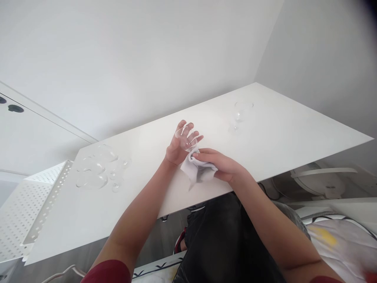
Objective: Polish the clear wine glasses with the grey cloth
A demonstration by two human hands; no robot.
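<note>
My left hand (176,147) cups a clear stemmed glass (187,142), its fingers curved behind and around the see-through bowl. The glass is tilted, with its lower part hidden by a white cloth (194,169). My right hand (219,163) grips that cloth, thumb and fingers pinching it against the glass near the left palm. Loose folds of it hang down above the white table (244,151). Both hands are over the middle of the table, close to its near edge.
Several clear stemmed glasses (92,179) stand together at the table's left. Another clear glass (239,115) stands at the back right. A white perforated rack (38,204) adjoins the left end. Behind the table rises a white wall (165,51); a white fan (321,181) sits below at right.
</note>
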